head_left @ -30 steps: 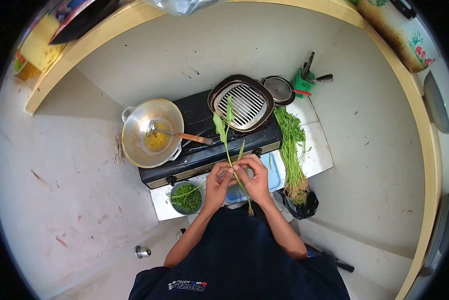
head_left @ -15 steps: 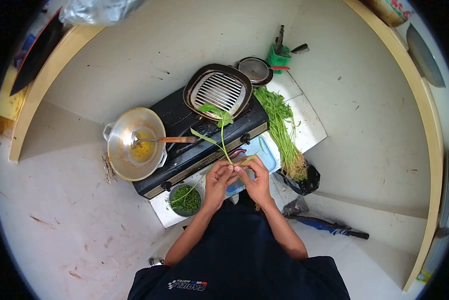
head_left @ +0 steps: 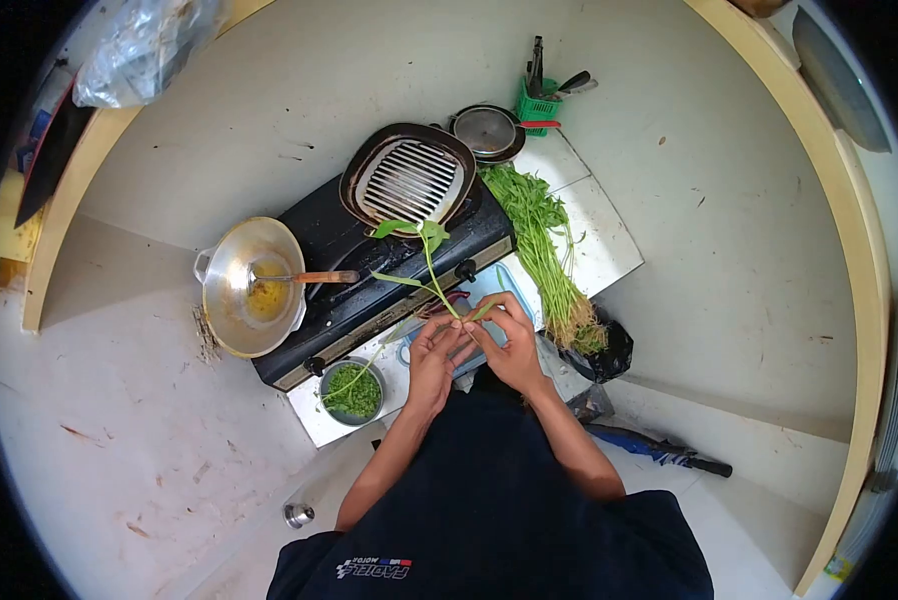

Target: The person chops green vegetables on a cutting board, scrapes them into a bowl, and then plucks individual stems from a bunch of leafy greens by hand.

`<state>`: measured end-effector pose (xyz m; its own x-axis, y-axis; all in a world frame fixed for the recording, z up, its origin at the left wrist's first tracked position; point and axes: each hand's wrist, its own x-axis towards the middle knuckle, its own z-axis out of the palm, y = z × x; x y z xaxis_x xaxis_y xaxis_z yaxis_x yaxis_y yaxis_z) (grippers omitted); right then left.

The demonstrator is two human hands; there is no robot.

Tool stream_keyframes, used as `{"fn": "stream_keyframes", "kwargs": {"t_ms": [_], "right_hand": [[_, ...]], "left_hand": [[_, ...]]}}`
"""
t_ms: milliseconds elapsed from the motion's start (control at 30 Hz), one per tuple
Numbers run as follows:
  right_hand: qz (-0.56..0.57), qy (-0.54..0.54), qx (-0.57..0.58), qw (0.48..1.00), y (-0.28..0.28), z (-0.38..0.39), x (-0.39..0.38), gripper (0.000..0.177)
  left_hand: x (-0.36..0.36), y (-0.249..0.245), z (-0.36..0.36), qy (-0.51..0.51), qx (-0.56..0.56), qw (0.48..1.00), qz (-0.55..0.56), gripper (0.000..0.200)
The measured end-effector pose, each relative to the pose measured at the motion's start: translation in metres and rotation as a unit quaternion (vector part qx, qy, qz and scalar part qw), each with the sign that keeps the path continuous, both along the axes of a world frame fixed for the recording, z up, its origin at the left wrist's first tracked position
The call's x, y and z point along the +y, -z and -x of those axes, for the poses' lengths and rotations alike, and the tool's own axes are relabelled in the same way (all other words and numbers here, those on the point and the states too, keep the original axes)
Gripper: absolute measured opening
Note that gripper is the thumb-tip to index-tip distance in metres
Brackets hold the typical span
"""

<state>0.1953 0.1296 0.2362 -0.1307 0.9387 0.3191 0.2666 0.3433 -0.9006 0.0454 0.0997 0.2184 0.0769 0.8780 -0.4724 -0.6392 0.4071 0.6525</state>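
My left hand (head_left: 431,362) is closed, thumb and fingertips pinching a leafy green stem (head_left: 436,270). My right hand (head_left: 510,347) grips the same stem close beside it, its fingertips meeting the left ones. Several leaves stand up from the stem toward the stove, and a thin side shoot trails down to the left. Under the hands lies a light blue tray (head_left: 519,285), mostly hidden, with something dark red (head_left: 457,298) on it. Left of my left hand, a grey bowl (head_left: 326,408) holds chopped greens (head_left: 353,389).
A black stove (head_left: 299,352) carries a wok (head_left: 226,262) with a wooden-handled spatula (head_left: 327,277) and a ridged grill pan (head_left: 354,190). A rooted bundle of greens (head_left: 541,235) lies to the right, by a black plastic bag (head_left: 617,352). Behind stand a strainer (head_left: 486,130) and a green utensil basket (head_left: 537,108).
The camera view has shifted, so the stove and counter appear further left. Both hands still hold the stem, and the right fingers have shifted slightly on it.
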Motion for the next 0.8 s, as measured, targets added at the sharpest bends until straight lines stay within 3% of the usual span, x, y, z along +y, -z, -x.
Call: {"fn": "stream_keyframes", "kwargs": {"t_ms": [133,233,333,433,500,633,800], "right_hand": [[0.01,-0.002,0.006,1.0,0.005,-0.023,0.004,0.013],[0.065,0.025,0.038,0.997,0.02,-0.047,0.009,0.011],[0.154,0.066,-0.014,0.986,0.069,-0.082,0.016,0.009],[0.196,0.057,-0.14,0.969,0.131,-0.115,0.025,0.007],[0.171,0.042,-0.184,0.967,0.177,-0.127,0.032,0.007],[0.137,-0.001,-0.3,0.944,0.208,-0.123,0.055,0.01],[0.16,-0.022,-0.365,0.917,0.224,-0.112,0.079,0.016]], "left_hand": [[0.011,0.005,-0.01,-0.062,-0.024,0.998,0.01,0.014],[0.015,0.01,-0.012,-0.099,0.036,0.994,-0.007,0.015],[0.01,0.012,-0.018,-0.128,0.081,0.988,-0.019,0.014],[0.004,0.012,-0.027,-0.156,0.109,0.981,-0.03,0.014],[0.0,0.013,-0.032,-0.175,0.119,0.977,-0.032,0.014],[-0.012,0.015,-0.042,-0.21,0.13,0.968,-0.035,0.015],[-0.028,0.002,-0.055,-0.251,0.172,0.952,-0.02,0.017]]}}
